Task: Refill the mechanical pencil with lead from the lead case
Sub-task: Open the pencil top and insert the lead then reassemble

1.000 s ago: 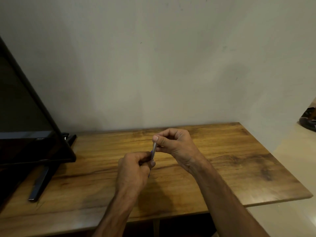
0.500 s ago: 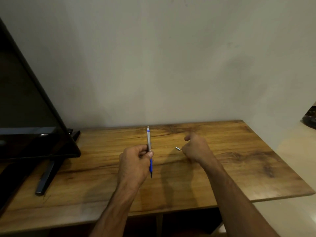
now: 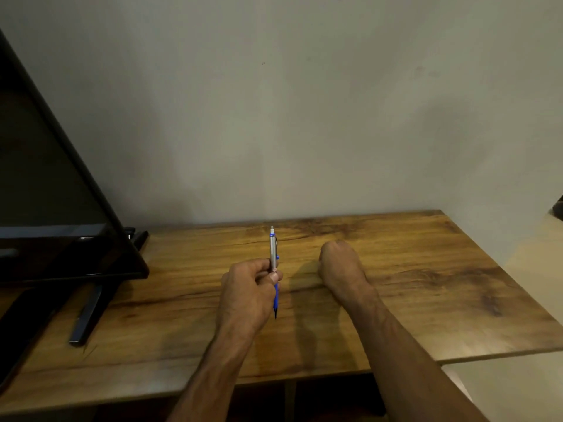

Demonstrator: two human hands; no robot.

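My left hand (image 3: 248, 292) grips a mechanical pencil (image 3: 273, 254) and holds it upright over the wooden table (image 3: 432, 287). The pencil has a silver upper barrel, a blue lower part and a dark tip pointing down. Its top end is bare, with no cap on it. To the right of the pencil, my right hand (image 3: 339, 264) rests on the table with its back toward me and its fingers curled under. Whatever lies beneath those fingers is hidden. No lead case shows anywhere in view.
A black monitor (image 3: 51, 190) leans at the left on a dark stand foot (image 3: 86, 315). A plain wall rises just behind the table. The table's right edge drops off to a light floor (image 3: 524, 391).
My right hand left the pencil's top, set a small silver cap on the table, then slid left over it. The left hand keeps the pencil upright.
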